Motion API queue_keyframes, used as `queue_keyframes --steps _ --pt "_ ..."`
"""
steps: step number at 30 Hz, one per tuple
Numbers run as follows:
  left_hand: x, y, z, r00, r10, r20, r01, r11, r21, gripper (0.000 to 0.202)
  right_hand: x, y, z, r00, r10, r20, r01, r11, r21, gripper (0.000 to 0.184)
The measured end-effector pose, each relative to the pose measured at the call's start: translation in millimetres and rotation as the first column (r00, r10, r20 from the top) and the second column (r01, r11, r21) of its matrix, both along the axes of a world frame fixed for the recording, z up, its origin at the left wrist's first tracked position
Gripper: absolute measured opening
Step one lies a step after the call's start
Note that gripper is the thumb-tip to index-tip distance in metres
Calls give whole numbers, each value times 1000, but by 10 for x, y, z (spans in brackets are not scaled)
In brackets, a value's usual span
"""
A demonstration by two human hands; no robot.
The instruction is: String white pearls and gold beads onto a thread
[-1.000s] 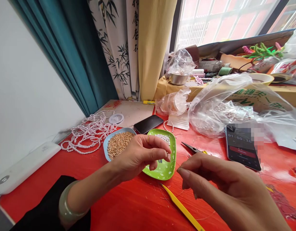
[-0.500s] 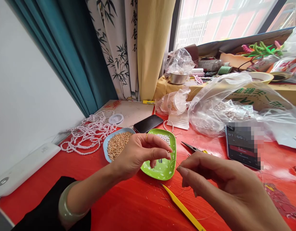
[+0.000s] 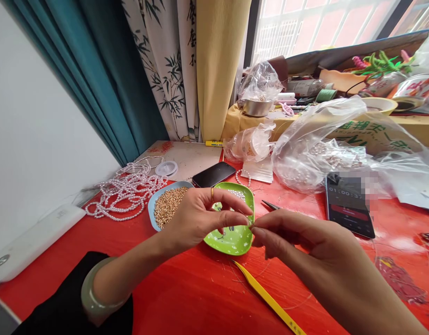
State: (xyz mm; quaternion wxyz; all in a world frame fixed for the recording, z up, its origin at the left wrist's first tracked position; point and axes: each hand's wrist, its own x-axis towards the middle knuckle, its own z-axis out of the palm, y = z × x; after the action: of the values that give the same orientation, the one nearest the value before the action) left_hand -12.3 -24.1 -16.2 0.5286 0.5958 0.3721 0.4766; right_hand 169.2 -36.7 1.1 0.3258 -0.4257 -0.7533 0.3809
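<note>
My left hand (image 3: 200, 218) hovers over a green dish (image 3: 235, 237) of small white pearls, thumb and forefinger pinched together on something too small to name. My right hand (image 3: 298, 246) is pinched too, its fingertips meeting those of the left above the dish's right edge; a thin clear thread seems to trail from it. Left of the green dish, a blue dish (image 3: 167, 204) holds several tiny gold beads.
Pearl strands (image 3: 125, 188) lie at the far left of the red table (image 3: 186, 298). A dark phone (image 3: 213, 174), a second phone (image 3: 348, 207) showing a timer, yellow tweezers (image 3: 270, 302), small cutters (image 3: 270, 204) and plastic bags (image 3: 315, 153) surround the dishes.
My right hand has moved left and up until its pinched fingertips meet the left hand's. The view has shifted slightly downward.
</note>
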Motion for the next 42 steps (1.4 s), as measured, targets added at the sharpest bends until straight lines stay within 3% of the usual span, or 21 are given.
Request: queue_keyframes --steps 3,6,8,9,12,14,17,20,26,32,35,38,40,42 --pt "-36 97 7 993 62 -99 -63 998 -8 18 28 81 -21 989 -39 -145 35 999 -29 7" --pt "-107 276 -35 911 226 -344 -181 971 158 21 67 138 -10 955 -60 -292 51 998 -39 19" --pt "-155 401 -103 738 281 -613 -136 952 273 17 94 146 27 949 -72 -306 64 997 -36 19" --pt "-174 452 -146 579 285 -764 -65 950 305 18 106 142 52 953 -82 -291 73 997 -40 16" --pt "-204 541 -280 410 290 -865 -19 951 310 16 137 127 123 963 -110 -248 99 993 -57 9" --pt "-208 553 -350 345 276 -897 12 955 298 13 147 131 151 960 -117 -253 106 993 -56 8" --pt "-212 547 -411 275 251 -928 56 959 276 9 149 154 163 954 -119 -277 111 993 -43 7" --pt "-231 555 -438 251 239 -938 77 961 265 10 164 168 152 951 -107 -292 104 994 -24 8" --pt "-229 568 -480 290 236 -928 84 959 270 13 186 149 149 965 -111 -238 120 992 26 12" --pt "-166 543 -467 404 303 -863 -75 951 299 10 198 149 153 957 -188 -221 226 961 160 8" --pt "-146 535 -400 532 275 -801 -118 961 251 10 220 141 155 934 -221 -279 272 950 156 8" --pt "-127 516 -320 681 181 -710 -89 982 165 9 203 111 173 895 -307 -323 359 926 114 8" --pt "-108 486 -270 833 95 -545 -72 995 62 9 179 92 185 849 -370 -377 434 896 97 8" --pt "-81 442 -224 966 17 -258 -43 994 -97 8 163 89 186 832 -379 -405 450 888 93 7"
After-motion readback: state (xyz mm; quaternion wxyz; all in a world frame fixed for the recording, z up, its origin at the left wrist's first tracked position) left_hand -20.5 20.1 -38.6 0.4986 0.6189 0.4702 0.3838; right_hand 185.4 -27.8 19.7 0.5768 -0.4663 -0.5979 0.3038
